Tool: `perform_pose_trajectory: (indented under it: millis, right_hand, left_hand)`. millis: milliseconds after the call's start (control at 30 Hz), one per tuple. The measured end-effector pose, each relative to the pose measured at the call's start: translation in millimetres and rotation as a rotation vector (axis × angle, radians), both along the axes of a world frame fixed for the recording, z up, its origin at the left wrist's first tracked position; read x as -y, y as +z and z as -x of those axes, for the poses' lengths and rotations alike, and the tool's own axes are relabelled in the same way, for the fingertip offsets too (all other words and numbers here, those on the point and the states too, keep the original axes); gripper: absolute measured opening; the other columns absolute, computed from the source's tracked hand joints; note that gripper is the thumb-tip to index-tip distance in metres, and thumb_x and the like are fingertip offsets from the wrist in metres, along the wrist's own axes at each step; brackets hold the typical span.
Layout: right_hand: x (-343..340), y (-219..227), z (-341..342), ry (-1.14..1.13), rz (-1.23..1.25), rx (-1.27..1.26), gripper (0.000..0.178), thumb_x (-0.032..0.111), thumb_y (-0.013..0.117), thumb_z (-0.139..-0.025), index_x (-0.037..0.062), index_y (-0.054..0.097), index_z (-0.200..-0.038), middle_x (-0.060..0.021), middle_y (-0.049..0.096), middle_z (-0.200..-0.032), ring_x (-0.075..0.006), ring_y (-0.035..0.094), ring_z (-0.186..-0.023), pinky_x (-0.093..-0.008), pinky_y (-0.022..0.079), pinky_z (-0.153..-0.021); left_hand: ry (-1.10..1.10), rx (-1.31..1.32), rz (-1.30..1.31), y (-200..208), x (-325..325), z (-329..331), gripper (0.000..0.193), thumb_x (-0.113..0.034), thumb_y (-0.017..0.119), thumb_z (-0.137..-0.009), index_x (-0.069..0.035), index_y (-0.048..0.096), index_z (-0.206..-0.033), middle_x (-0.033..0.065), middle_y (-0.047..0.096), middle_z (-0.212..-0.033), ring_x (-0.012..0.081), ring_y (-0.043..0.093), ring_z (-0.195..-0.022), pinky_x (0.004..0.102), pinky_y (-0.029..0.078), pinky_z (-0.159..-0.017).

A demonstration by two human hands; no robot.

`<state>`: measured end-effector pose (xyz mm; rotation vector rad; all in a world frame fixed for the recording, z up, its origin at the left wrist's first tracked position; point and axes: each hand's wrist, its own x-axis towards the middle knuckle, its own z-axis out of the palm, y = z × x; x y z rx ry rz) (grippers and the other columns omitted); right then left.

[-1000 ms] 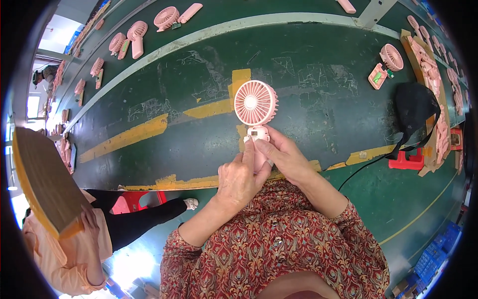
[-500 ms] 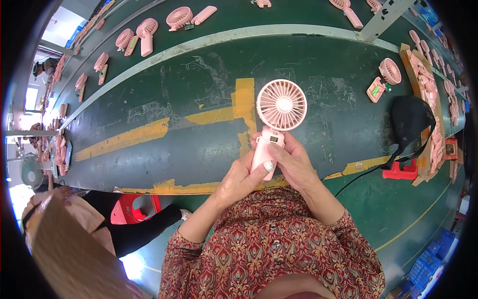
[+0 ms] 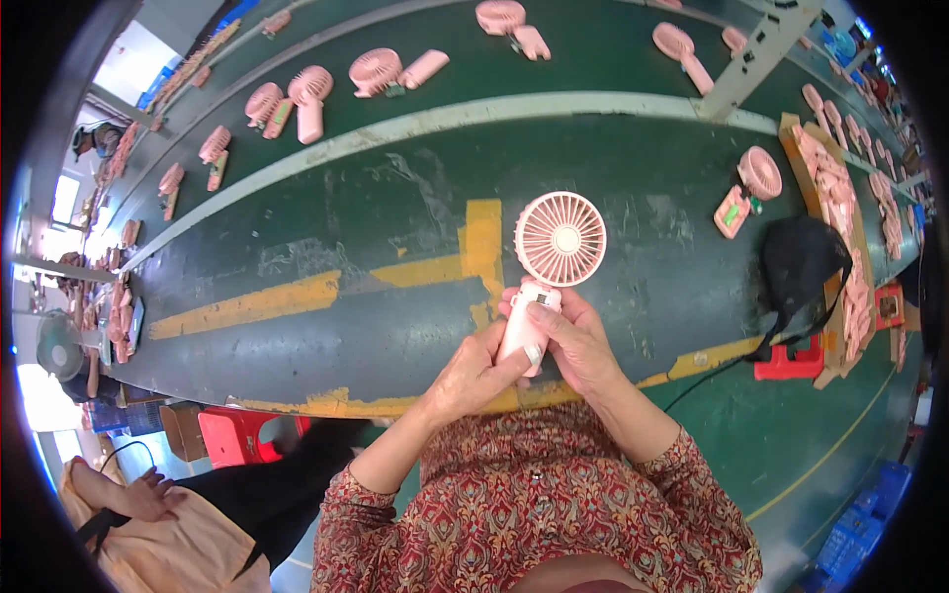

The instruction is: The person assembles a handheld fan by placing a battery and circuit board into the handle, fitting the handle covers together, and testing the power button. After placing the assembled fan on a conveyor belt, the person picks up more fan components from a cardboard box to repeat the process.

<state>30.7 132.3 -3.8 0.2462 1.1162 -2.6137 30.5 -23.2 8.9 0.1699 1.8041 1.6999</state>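
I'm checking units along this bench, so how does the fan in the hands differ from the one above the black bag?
Handle: the held fan shows a smooth pink front with a dark window; the other fan shows a green part in its handle.
Support: the left hand and right hand grip the held fan; the other fan rests on the green table.
Both are pink, with round, ribbed heads.

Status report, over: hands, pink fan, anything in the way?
Left hand low, right hand higher, both gripping the pink fan by its handle. Fan front facing the camera. Black strapped item off to the right, apart from both hands.
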Motion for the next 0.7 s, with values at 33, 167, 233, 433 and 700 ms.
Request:
perform_pose_trajectory:
  millis: [33, 167, 233, 433, 700]
  right_hand:
    - [-1, 0, 7, 0.009, 0.008, -0.003, 0.038, 0.013, 0.057, -0.090, -0.0011, 0.044, -0.123, -0.0141, 0.057, -0.115, -0.0204, 0.057, -0.105, -0.0346, 0.048, -0.090]
    - [-13, 2, 37, 0.118, -0.092, -0.084, 0.040, 0.020, 0.053, -0.092, 0.0007, 0.042, -0.126, -0.0152, 0.055, -0.119, -0.0222, 0.055, -0.110, -0.0367, 0.045, -0.095]
    - [-15, 4, 52, 0.166, -0.133, -0.131, 0.040, 0.024, 0.050, -0.094, 0.0018, 0.043, -0.127, -0.0137, 0.055, -0.119, -0.0207, 0.055, -0.110, -0.0362, 0.046, -0.094]
    - [-12, -44, 113, -0.090, -0.604, -0.302, 0.041, 0.024, 0.051, -0.094, -0.0027, 0.043, -0.124, -0.0140, 0.058, -0.113, -0.0170, 0.061, -0.095, -0.0295, 0.051, -0.080]
    - [-13, -40, 113, -0.105, -0.685, -0.342, 0.028, 0.015, 0.046, -0.095, -0.0025, 0.048, -0.117, -0.0104, 0.063, -0.095, -0.0132, 0.061, -0.079, -0.0248, 0.051, -0.071]
  left_hand:
    - [0.006, -0.006, -0.020, -1, 0, 4, 0.025, -0.019, 0.056, -0.090, 0.002, 0.053, -0.104, 0.0055, 0.062, -0.085, 0.0100, 0.058, -0.069, 0.0248, 0.049, -0.065]
    - [0.025, -0.009, -0.013, 10, -3, 30, 0.023, -0.016, 0.054, -0.090, 0.001, 0.052, -0.105, 0.0060, 0.062, -0.086, 0.0094, 0.058, -0.068, 0.0241, 0.049, -0.064]
    - [0.126, -0.029, -0.108, 10, -3, 42, 0.020, -0.014, 0.052, -0.090, 0.001, 0.053, -0.104, 0.0059, 0.062, -0.086, 0.0092, 0.058, -0.068, 0.0235, 0.049, -0.062]
    - [0.313, -0.275, -0.111, 4, 3, 118, 0.015, -0.013, 0.053, -0.089, 0.002, 0.053, -0.093, 0.0055, 0.060, -0.079, 0.0091, 0.055, -0.064, 0.0230, 0.047, -0.058]
    - [0.337, -0.094, -0.353, 1, -10, 164, 0.025, -0.019, 0.050, -0.091, 0.001, 0.052, -0.106, 0.0068, 0.062, -0.088, 0.0103, 0.058, -0.071, 0.0247, 0.048, -0.066]
